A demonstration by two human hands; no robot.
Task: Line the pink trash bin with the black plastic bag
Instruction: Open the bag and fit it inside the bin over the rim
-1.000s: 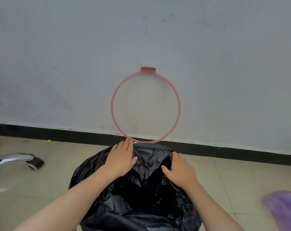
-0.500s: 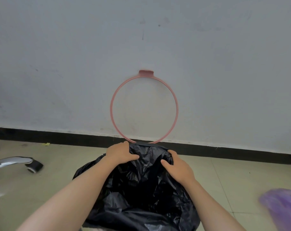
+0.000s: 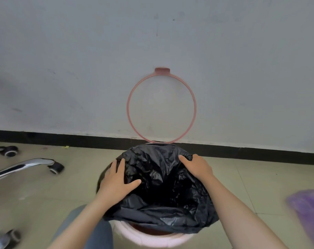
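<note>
Grey wall (image 3: pixel 80 60) fills the top of my view, w/ a black baseboard (image 3: pixel 62 139) running along the beige tiled floor (image 3: pixel 35 194). Pink ring (image 3: pixel 161 106) w/ a small tab on top stands tilted up against the wall, its lower edge right at the far rim of the bin. Pink trash bin (image 3: pixel 152 238) sits on the floor directly below me, only its near rim showing. Black plastic bag (image 3: pixel 161 186) is draped over the bin opening, crumpled, mouth open and sagging into the middle; near edge hasn't been pulled down over the near rim. My left hand (image 3: pixel 116 182) lies flat, fingers spread, pressing the bag on the left side of the rim. My right hand (image 3: pixel 197 168) is curled over the bag's far-right edge; can't tell if it's pinching the plastic. Chrome chair legs w/ casters (image 3: pixel 50 164) at left, well apart from the bin. Blurry purple thing (image 3: pixel 308 212) at the right edge.
</note>
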